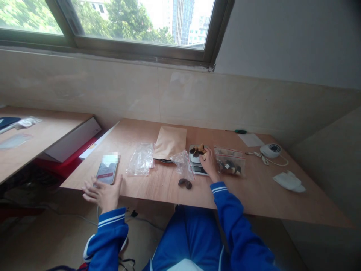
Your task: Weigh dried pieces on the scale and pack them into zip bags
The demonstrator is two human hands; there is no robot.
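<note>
My left hand (103,194) rests at the table's front left, fingers spread, against the lower end of a phone (107,169) with a lit screen. Toward the middle stands a small digital kitchen scale (197,167), its display facing me. Brown and tan pieces that look like dried mushrooms (195,151) are heaped on its plate. My right hand (209,162) reaches over the scale's right side, fingers curled round a tan piece at the heap's edge. Two dark brown pieces (185,183) lie on the table in front of the scale.
Clear plastic bags (140,160) and a brown paper pouch (170,142) lie left of the scale. Right of it are a zip bag with dark pieces (231,165), a white camera with a cable (270,150), a crumpled tissue (289,181) and a green-handled tool (240,131).
</note>
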